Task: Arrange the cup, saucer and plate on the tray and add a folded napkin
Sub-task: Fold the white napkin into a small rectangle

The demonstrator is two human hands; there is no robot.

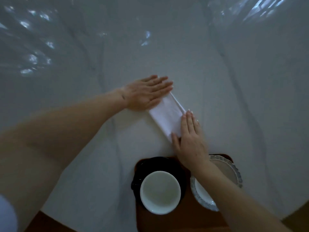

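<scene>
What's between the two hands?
Head view: the folded white napkin spans from left hand to right hand, flat on the tabletop.

The table beyond the napkin lies open; the near side is crowded by the tray.

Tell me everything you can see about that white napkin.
The napkin is plain white cloth, folded into a long narrow strip with layered edges along one side. It lies flat and diagonal on the pale table, beyond the tray. The left hand presses its far end, the right hand its near end.
</scene>
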